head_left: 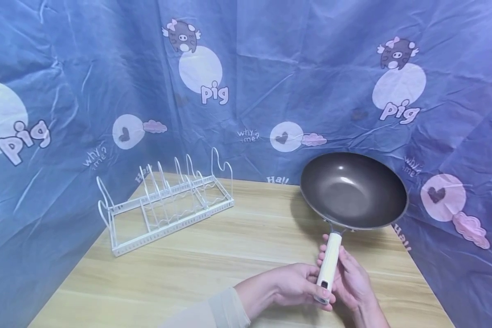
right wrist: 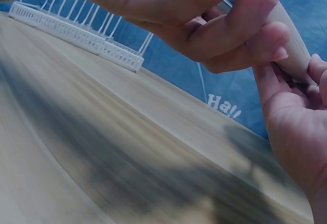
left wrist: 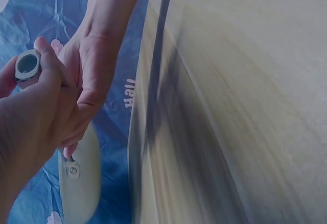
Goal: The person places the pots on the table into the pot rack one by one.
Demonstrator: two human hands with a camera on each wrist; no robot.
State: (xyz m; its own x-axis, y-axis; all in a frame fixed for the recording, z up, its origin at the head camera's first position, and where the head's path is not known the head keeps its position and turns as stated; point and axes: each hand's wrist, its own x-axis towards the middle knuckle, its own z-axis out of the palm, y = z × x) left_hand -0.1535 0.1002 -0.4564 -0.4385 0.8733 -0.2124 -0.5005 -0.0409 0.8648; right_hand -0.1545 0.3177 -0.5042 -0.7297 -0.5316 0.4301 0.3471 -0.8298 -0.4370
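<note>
A deep frying pan (head_left: 348,191) with a dark inside and a cream handle (head_left: 330,262) is at the right of the head view. Its handle points toward me, and the open side faces up and somewhat my way. My left hand (head_left: 297,284) grips the handle's end, thumb over the top and fingers beneath. Farther up, my right hand (head_left: 354,278) holds the handle from the right, with its fingers round the underside. The left wrist view shows the pan's cream outer side (left wrist: 84,183) and the hollow handle end (left wrist: 27,65) between the fingers.
A white wire rack (head_left: 172,205) with upright dividers and raised end loops stands at the left on the wooden table (head_left: 213,278). Blue printed cloth (head_left: 250,82) hangs close behind the table and along both sides. The pan's shadow falls on the tabletop.
</note>
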